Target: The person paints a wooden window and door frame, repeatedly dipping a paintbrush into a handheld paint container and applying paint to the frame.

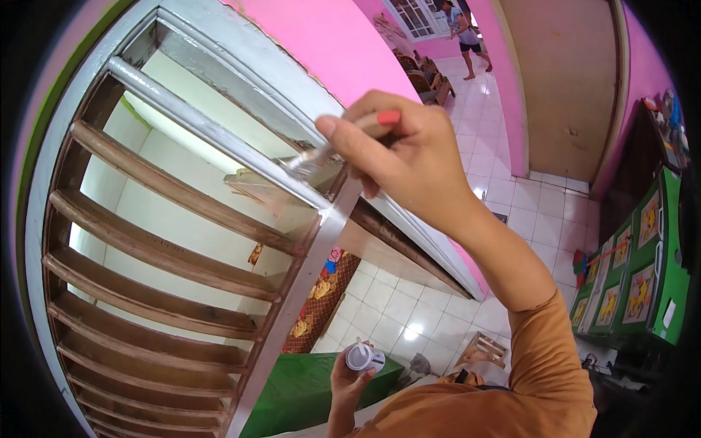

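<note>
My right hand [398, 150] is closed around the handle of a paintbrush [315, 159], whose red handle end shows above my fingers. The bristles touch the top slat [212, 128] of a wooden louvre frame, near its right end. That slat is coated wet-looking grey-white, while the slats below it [186, 197] are bare brown wood. Lower down, my left hand [349, 383] grips a small paint can [363, 358], open at the top, with whitish paint on its rim.
A grey-painted frame post [292, 306] runs down beside the slats. Below stands a green surface [314, 394]. A green drawer cabinet [635, 270] is at the right, near a brown door [566, 80]. Another person [465, 36] walks in the far room.
</note>
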A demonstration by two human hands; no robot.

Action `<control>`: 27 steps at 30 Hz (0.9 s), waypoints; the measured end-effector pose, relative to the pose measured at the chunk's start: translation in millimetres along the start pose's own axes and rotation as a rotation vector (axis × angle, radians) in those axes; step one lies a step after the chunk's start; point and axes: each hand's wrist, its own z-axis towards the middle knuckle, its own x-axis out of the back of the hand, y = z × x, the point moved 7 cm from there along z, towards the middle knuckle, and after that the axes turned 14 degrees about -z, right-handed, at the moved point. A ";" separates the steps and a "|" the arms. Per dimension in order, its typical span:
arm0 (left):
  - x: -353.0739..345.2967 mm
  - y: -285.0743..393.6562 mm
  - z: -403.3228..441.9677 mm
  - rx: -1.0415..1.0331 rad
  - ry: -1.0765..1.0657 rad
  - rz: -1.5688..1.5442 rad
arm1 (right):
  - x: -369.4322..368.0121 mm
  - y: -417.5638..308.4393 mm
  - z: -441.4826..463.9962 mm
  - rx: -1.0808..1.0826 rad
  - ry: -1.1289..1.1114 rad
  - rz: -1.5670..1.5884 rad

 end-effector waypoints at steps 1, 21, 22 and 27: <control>1.1 -0.5 0.2 -0.004 0.000 -0.004 | -1.8 -5.7 6.2 -0.052 -0.027 0.075; 13.7 -13.3 -3.1 -0.025 -0.074 -0.065 | -23.6 -55.2 42.4 -0.020 -0.047 -0.063; 14.7 -14.5 -3.2 -0.028 -0.077 -0.070 | -25.3 -62.2 50.1 0.037 -0.025 -0.031; 20.4 -20.5 -4.4 -0.015 -0.072 -0.104 | -18.7 -73.1 71.4 0.159 0.157 0.122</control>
